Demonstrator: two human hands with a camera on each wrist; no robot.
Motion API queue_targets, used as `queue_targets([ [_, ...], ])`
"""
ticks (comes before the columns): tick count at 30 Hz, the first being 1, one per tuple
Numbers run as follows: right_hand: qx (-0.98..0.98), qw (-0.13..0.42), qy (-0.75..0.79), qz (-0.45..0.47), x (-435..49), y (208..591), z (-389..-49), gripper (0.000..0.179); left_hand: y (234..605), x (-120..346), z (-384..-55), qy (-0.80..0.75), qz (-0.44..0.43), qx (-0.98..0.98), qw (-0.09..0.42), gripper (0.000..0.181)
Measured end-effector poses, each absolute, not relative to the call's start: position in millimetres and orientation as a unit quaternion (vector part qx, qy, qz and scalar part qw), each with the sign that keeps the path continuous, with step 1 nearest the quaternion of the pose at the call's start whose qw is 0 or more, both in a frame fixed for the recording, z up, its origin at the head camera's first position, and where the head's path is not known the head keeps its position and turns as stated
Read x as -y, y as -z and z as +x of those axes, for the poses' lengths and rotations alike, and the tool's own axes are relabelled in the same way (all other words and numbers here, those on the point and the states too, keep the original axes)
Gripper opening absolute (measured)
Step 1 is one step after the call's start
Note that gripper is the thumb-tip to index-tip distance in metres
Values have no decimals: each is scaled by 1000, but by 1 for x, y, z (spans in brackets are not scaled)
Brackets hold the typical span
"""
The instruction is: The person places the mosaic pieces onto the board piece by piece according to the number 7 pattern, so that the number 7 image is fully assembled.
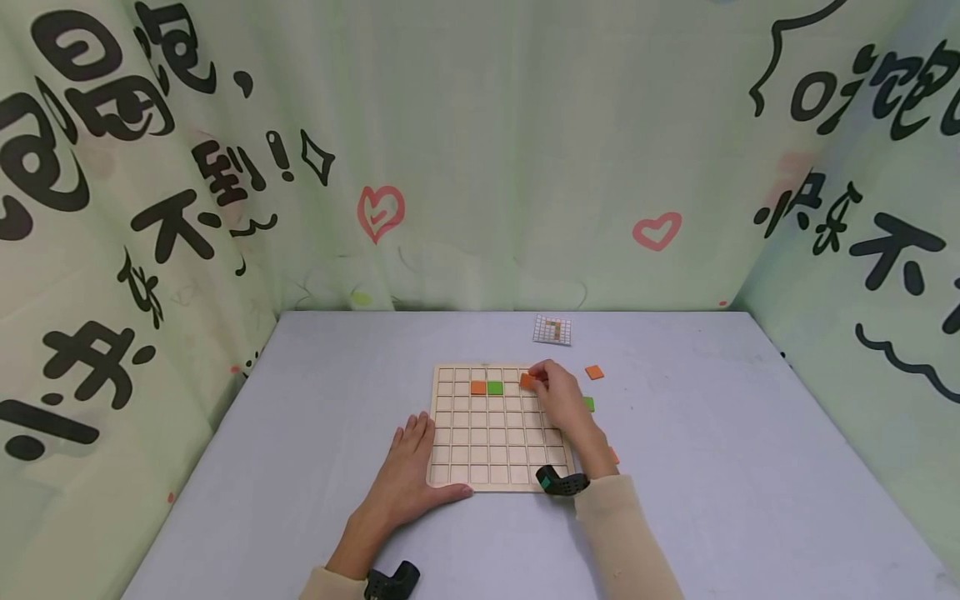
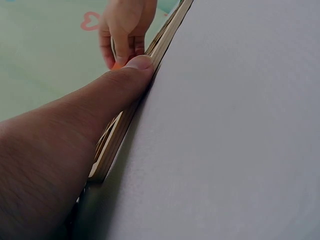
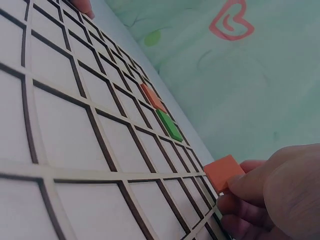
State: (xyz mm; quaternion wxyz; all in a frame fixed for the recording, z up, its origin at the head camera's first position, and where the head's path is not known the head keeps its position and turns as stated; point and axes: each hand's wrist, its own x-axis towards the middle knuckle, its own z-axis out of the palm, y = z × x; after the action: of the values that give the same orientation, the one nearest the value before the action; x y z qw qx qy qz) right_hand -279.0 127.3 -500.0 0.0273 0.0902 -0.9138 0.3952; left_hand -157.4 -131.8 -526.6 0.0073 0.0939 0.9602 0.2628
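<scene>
Fingers [image 3: 240, 206] pinch orange tile [image 3: 222, 172] — curtain [image 1: 517, 150] reads 不 [image 1: 177, 218].

Head view: bright, even, diffuse light on the grid board [image 1: 478, 455], faint soft shadow on the table [image 1: 712, 467] near it. Left wrist view dimmer; dark, soft-edged shadow runs along the board's edge, right hand [image 2: 127, 25] beyond it slightly blurred. Right wrist view muted; board's lines bow with lens distortion, curtain [image 3: 195, 75] beyond it soft.
</scene>
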Motion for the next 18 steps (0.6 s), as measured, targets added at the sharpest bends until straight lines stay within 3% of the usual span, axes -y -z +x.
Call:
queue_targets([
  [18,920,28,-375,115,-115,505,-276,19,527,132,-158,-253,89,-963,15,123],
])
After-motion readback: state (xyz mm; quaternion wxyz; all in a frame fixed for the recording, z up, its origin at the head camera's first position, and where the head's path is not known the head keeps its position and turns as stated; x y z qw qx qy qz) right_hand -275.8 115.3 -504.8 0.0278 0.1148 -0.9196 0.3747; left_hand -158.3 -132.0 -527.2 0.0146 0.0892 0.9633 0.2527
